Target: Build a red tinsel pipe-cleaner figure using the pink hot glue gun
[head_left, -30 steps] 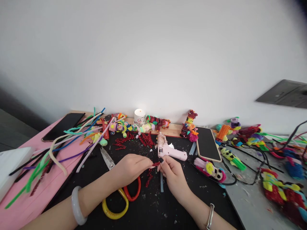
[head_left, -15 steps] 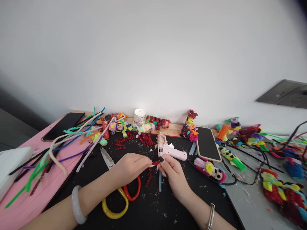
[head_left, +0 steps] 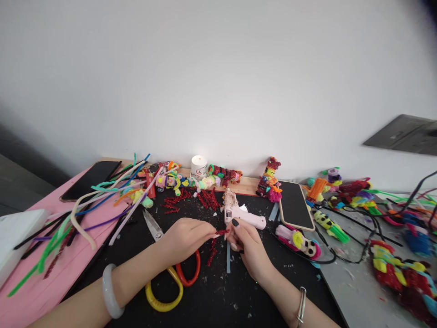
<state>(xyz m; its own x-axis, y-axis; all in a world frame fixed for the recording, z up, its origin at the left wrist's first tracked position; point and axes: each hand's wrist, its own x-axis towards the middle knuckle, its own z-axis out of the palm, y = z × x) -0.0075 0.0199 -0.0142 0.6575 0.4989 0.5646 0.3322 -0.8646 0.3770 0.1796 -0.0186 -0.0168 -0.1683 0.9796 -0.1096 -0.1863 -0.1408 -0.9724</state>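
Observation:
A short piece of sparkly red pipe cleaner (head_left: pixel 222 232) stretches between my two hands above the black mat. Its left end is pinched in the fingertips of my left hand (head_left: pixel 189 237). My right hand (head_left: pixel 247 246) has its thumb and fingers closed on the other end. Another red tinsel piece (head_left: pixel 212 253) lies on the mat just below. Behind my hands rests a pink glue gun (head_left: pixel 244 215), and a clear glue stick (head_left: pixel 228 258) lies beside my right hand. Scissors (head_left: pixel 180 291) with red and yellow handles lie partly under my left forearm.
Bundled pipe cleaners (head_left: pixel 85 214) cover the pink surface at left, near a dark phone (head_left: pixel 90 180). Along the wall stand a paper cup (head_left: pixel 199 167) and a pipe-cleaner figure (head_left: pixel 270 179). A second phone (head_left: pixel 297 206), cables and several figures (head_left: pixel 392 269) occupy the right.
My right thumb has shifted slightly up and to the right along the pinch. The left hand stays almost where it was, and the red piece between them shows a little more.

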